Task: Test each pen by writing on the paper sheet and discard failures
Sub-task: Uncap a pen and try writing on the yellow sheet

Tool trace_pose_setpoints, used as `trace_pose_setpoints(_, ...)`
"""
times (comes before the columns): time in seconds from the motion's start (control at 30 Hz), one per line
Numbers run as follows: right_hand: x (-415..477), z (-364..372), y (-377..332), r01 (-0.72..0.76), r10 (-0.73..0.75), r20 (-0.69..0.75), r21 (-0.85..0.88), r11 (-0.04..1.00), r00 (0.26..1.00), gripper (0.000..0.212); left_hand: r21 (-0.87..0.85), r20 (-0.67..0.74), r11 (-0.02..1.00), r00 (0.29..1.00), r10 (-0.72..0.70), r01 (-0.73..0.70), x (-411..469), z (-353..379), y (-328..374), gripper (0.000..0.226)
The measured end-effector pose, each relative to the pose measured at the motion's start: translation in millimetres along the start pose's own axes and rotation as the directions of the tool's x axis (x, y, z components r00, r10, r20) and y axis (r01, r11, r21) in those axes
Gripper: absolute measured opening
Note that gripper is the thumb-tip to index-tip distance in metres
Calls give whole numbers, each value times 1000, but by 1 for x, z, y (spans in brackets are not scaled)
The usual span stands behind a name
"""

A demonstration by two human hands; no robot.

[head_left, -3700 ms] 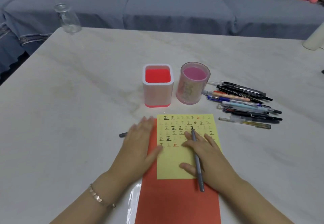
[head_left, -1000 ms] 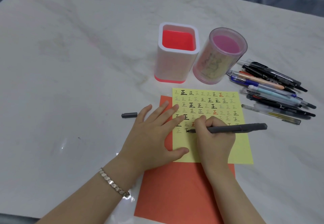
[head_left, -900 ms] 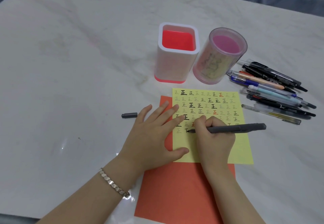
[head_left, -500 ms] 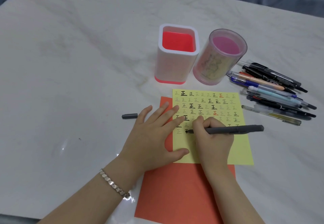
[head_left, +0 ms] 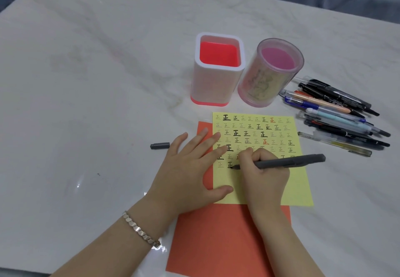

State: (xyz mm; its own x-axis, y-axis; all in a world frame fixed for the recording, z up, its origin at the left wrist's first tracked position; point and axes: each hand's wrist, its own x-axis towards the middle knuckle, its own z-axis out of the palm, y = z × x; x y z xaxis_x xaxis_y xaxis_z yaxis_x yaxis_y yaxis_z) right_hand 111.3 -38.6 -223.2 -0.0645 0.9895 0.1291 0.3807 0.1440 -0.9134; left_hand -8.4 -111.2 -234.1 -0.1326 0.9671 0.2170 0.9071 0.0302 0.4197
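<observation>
A yellow paper sheet (head_left: 290,181) covered with rows of small written characters lies on an orange sheet (head_left: 225,237). My right hand (head_left: 265,177) grips a grey pen (head_left: 290,161), its tip touching the paper at a dark character in the lowest written row. My left hand (head_left: 190,172) lies flat with fingers spread, pressing the paper's left edge. The pen's grey cap (head_left: 159,145) lies on the table left of my left hand. A pile of several pens (head_left: 337,114) lies to the right of the paper.
Two holders stand behind the paper: a white square one with a red inside (head_left: 218,81) and a clear round one with a pink inside (head_left: 270,81). The table is white marble (head_left: 86,103). A grey sofa edge shows at the top right.
The view has dropped closer to the table since the oldest frame. My right hand turned the pen sideways, and over the last second it has added strokes to the dark character in the lowest row.
</observation>
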Motion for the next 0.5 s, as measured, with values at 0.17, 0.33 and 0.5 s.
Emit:
trace_pose_setpoints(0.17,0,-2,-3,-50,52,-45,54,997,998,36,13,3,1000,1000,4,-4,0,1,-1,71)
trace_pose_setpoints(0.33,4,-12,-6,-123,134,-51,175,977,990,42,26,25,1000,1000,8,-8,0,1,-1,72)
trace_pose_setpoints(0.5,8,-32,-7,-173,155,109,183,968,982,40,40,60,999,998,5,-8,1,1,-1,72)
